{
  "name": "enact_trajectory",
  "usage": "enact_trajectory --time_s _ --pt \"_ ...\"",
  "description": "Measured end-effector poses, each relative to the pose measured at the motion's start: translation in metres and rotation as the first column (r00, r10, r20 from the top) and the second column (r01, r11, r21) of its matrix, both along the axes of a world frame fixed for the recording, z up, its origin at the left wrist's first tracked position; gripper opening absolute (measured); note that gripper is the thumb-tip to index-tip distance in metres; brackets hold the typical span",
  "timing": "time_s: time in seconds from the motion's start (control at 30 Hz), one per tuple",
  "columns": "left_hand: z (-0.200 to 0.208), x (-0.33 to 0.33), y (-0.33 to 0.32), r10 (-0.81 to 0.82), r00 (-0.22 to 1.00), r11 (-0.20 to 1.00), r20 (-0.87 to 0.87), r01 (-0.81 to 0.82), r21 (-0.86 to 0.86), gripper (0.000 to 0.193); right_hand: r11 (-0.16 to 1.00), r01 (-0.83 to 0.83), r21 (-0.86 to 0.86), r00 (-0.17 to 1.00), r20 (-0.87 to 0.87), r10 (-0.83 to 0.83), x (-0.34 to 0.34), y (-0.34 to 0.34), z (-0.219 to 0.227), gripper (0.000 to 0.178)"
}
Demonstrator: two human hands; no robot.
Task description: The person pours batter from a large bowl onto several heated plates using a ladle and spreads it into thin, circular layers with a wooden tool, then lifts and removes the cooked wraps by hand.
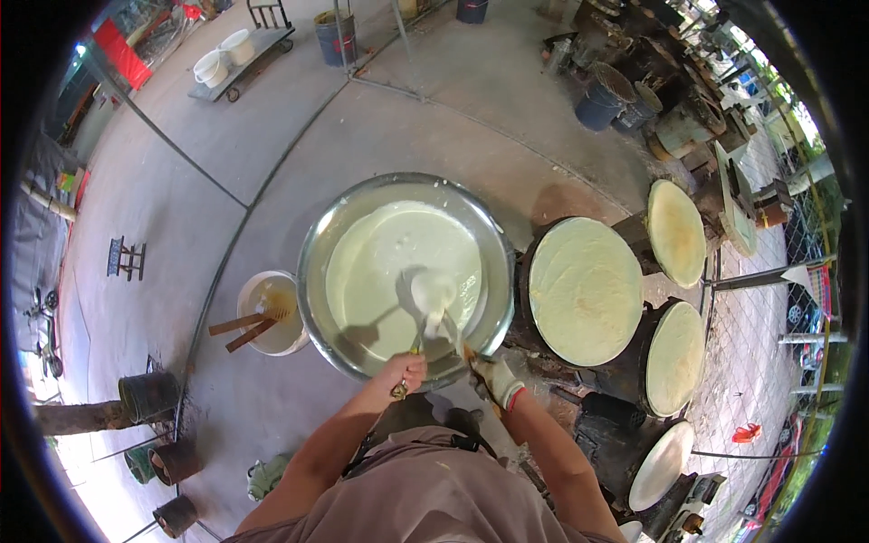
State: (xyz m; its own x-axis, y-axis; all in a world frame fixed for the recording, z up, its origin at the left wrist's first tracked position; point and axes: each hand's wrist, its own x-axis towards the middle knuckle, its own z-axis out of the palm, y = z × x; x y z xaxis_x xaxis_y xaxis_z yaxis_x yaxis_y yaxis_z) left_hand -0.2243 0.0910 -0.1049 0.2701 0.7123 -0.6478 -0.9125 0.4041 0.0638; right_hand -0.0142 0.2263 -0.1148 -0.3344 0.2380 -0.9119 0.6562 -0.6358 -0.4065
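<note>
**Ladle loaded over the batter basin**

From my remote seat I judged the step in hand to be scooping. The left hand (405, 370), bare, was closed around the handle of a ladle (433, 291) whose bowl, coated white, sat just above or touching the pale batter (389, 262) at about five o'clock within the big steel basin (319, 262); I could not tell which. The right hand (496, 378), in a pale glove with a red cuff, was curled around a thin tool that ran up toward the ladle; what the tool was, I could not make out.

The basin stood in the middle of the view. At three o'clock from it, just beside its rim, lay a round griddle (585, 290) already covered with a yellowish sheet; two more covered rounds stood at two and four o'clock beyond it, and a white one (661, 466) lower down at five. At nine o'clock, touching the basin, a small white bucket (262, 303) held a brush with wooden handles.

My reading was that the next move called for a level lift, so the batter would not spill, and a swing toward three o'clock.
</note>
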Motion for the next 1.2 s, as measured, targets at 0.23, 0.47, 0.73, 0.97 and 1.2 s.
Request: enact_trajectory --time_s 0.23,0.47,0.73,0.97,1.2 --pt "0.187 -0.031 0.058 0.127 0.892 0.922 -0.434 0.056 0.384 0.008 0.876 0.467 -0.121 0.575 -0.71 -0.405 -0.051 0.032 0.182 0.034" --pt "0.231 -0.014 0.05 0.099 0.632 0.924 -0.769 0.228 0.306 0.012 0.818 0.572 0.068 0.593 -0.723 -0.355 0.012 0.004 0.218 0.029" --pt "0.192 0.151 -0.003 -0.39 0.474 0.819 -0.79 0.57 -0.062 0.017 0.571 0.761 0.307 0.629 -0.566 -0.534 0.176 -0.086 0.142 0.037" --pt "0.156 0.377 -0.04 -0.775 0.602 0.631 0.192 0.749 0.202 0.027 0.41 0.177 0.895 0.902 0.019 -0.43 0.414 -0.258 0.122 0.043" --pt "0.145 0.586 -0.064 -0.928 0.353 0.365 0.119 0.924 0.109 0.024 0.548 0.379 0.745 0.696 0.161 -0.7 0.588 -0.495 0.094 0.043"
